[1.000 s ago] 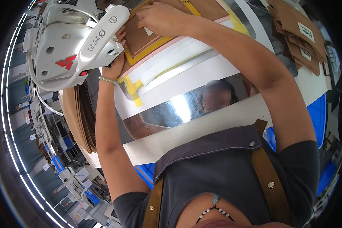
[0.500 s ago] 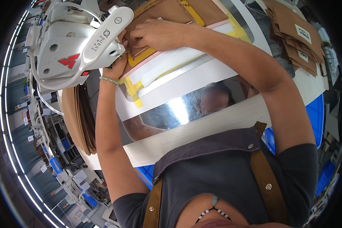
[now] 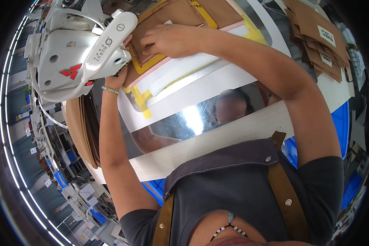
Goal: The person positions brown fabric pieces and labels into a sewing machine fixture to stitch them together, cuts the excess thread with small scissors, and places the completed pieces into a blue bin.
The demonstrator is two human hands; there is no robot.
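Note:
My right hand [image 3: 170, 40] rests over a brown sheet [image 3: 156, 29] framed by a yellow-edged template [image 3: 151, 65]; its fingers are bent and a little apart, with no held thing visible. A white sewing-machine-like head [image 3: 65, 57] covers much of my left hand [image 3: 118, 78]. Only its wrist, part of the palm and a fingertip show beside the template's left edge, so its grip is hidden. The template sits on a white plate [image 3: 151, 107], with yellow tape [image 3: 141, 98] at the corner and a pink strip [image 3: 170, 59] along the near side.
Brown folded pieces with white labels [image 3: 322, 33] are stacked at the right. Upright brown sheets [image 3: 80, 127] stand left of my forearm. A shiny metal plate [image 3: 192, 123] lies near the table's front edge [image 3: 217, 141]. Blue bins [image 3: 340, 127] sit lower, beside the table.
The machine head has shifted left and slightly down in view. The white plate's left end and my left hand have moved left too. My right hand has stayed almost in place.

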